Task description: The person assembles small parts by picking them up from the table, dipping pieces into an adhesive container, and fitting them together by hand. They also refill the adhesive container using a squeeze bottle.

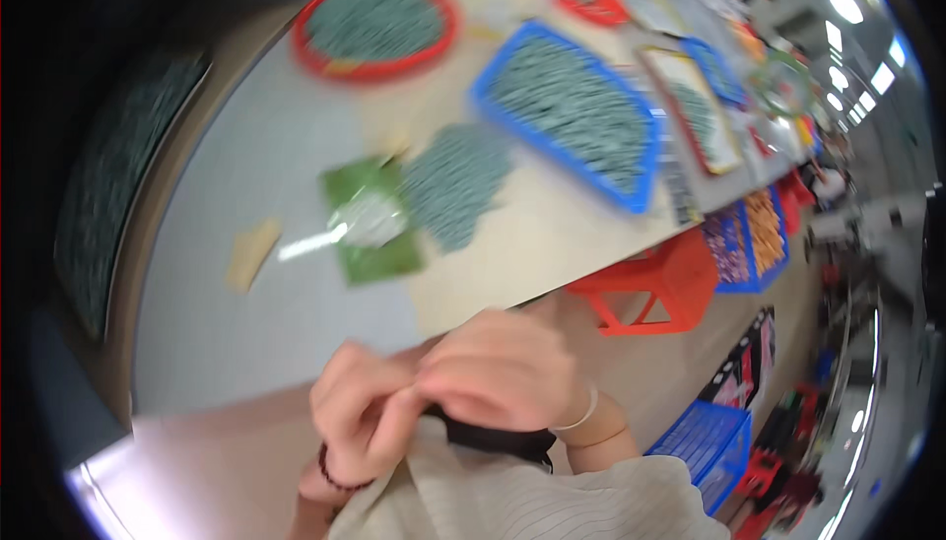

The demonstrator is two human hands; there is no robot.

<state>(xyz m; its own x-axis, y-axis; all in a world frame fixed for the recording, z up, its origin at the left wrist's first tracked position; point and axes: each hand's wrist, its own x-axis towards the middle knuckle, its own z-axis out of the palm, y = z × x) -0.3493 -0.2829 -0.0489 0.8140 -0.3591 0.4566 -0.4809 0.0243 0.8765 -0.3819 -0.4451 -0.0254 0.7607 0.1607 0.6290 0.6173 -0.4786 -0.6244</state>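
Note:
Close to my body, beyond the table's near edge, my left hand (363, 410) and my right hand (507, 368) meet at the fingertips. Both are closed, thumbs and fingers pressed together. Anything between them is hidden or too blurred to make out. On the table (286, 333) in front of them lies a green square mat (379, 259) with a whitish, shiny lump (371, 220) on it. Touching the mat's right side is a loose pile of small grey-green pieces (455, 185). A pale yellowish scrap (253, 256) lies to the left.
A round red tray (452, 23) and a blue rectangular basket (645, 170), both full of grey-green pieces, stand farther back. An orange-red stool (665, 284) is right of the table's edge. Blue crates (714, 441) stand on the floor at right. People appear far right.

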